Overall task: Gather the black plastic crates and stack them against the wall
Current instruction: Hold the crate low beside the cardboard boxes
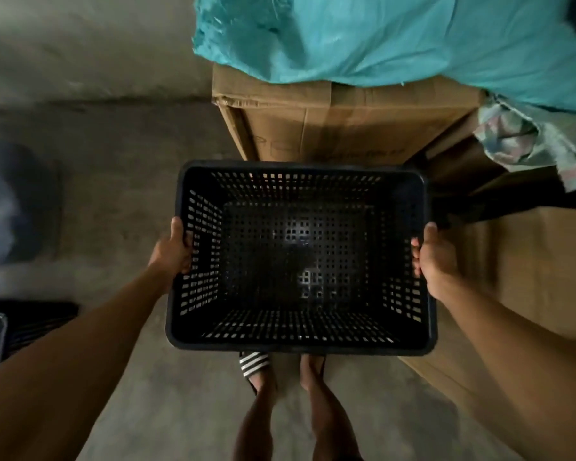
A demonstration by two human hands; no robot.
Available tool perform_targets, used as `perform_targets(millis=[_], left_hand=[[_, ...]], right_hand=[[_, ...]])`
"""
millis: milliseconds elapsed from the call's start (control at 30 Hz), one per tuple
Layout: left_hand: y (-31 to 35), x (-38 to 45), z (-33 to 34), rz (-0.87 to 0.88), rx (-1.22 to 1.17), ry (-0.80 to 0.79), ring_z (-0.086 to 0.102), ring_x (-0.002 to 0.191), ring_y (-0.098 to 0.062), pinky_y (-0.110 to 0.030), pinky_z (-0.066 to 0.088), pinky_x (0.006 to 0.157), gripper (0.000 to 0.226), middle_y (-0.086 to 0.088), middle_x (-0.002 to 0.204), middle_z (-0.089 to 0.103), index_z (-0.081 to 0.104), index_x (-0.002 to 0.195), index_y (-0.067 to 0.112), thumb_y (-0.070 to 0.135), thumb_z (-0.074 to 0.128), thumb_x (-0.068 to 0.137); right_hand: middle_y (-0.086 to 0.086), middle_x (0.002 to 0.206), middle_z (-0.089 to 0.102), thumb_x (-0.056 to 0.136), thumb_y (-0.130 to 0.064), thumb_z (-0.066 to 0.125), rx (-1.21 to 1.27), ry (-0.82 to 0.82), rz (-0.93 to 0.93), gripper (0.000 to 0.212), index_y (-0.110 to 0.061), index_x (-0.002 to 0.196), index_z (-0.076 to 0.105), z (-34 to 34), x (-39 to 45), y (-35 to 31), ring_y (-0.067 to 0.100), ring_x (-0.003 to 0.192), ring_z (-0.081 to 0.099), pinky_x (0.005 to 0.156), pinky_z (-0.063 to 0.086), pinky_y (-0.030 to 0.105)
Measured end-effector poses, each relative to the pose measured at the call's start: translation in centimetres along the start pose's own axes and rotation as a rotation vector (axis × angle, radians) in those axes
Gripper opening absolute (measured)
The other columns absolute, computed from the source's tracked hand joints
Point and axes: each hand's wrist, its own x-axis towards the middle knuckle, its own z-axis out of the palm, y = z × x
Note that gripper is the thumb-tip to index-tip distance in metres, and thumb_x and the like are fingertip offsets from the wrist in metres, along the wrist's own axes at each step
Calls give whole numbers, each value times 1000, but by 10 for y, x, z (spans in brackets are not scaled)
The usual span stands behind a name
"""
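Observation:
I hold an empty black plastic crate [300,261] with perforated walls and floor, level in front of me above the concrete floor. My left hand [175,246] grips its left rim, fingers curled inside. My right hand [434,257] grips the right rim the same way. At the left edge, low down, part of another black crate [37,322] lies on the floor, mostly cut off. The grey wall [80,44] runs across the top left.
A large cardboard box [340,121] stands just beyond the crate, with a teal tarp [396,38] draped over it. More cardboard [529,277] lies to the right, with patterned cloth [529,138] above. My sandalled feet [256,367] stand below the crate. Bare concrete floor [120,181] spreads left.

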Motion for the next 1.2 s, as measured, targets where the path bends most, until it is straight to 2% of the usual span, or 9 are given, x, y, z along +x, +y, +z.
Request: perform_targets(millis=[100,200,267,400,500,700,900,1200], left_hand=[[-15,15,10,-12,-22,-45,33,41,-14,-26,31,44,61,3,49,40,49,65,20,73,31,91],[-25,25,18,-32,-29,-56,38,46,-16,-28,37,48,62,0,56,44,52,69,17,68,28,95],[-28,31,23,-40,-32,-60,41,43,-14,-27,38,48,63,0,56,47,54,72,16,67,26,95],[-32,35,24,-29,-37,-72,42,42,-14,-29,38,50,65,1,54,49,55,73,15,68,24,95],[-35,32,21,-14,15,-59,38,46,-16,-30,35,50,65,3,50,46,55,73,16,69,24,94],[-39,25,16,-44,8,-146,32,50,-16,-31,31,51,63,0,57,38,51,76,14,67,23,96],[-47,18,22,19,53,-64,35,47,-15,-29,33,51,65,7,47,42,53,73,16,70,23,94],[-61,16,16,-20,30,-31,36,37,-10,-26,33,47,64,11,41,43,52,71,18,74,26,90]], right_hand=[[-1,63,50,97,-61,32,-11,-30,12,53,-19,76,56,10,25,9,14,46,44,37,35,20],[1,75,58,102,-50,34,-40,-101,21,43,-15,101,59,18,45,19,15,60,54,54,41,26],[2,77,59,103,-46,33,-62,-105,13,41,-14,110,58,20,53,22,16,62,55,58,41,27],[4,73,55,103,-48,29,-91,-89,-24,43,-15,109,56,23,54,22,15,59,51,53,41,26],[5,74,52,102,-49,26,-118,-76,-47,45,-14,108,55,22,46,28,16,61,49,54,40,27],[7,74,52,104,-45,24,-127,-69,-1,45,-11,109,53,20,34,58,18,62,49,55,40,29],[6,74,52,105,-43,26,-134,-118,-12,43,-10,109,52,15,40,52,18,60,50,54,42,28],[3,72,49,101,-51,26,-167,-82,-73,48,-13,111,54,23,44,56,16,60,47,57,42,32]])
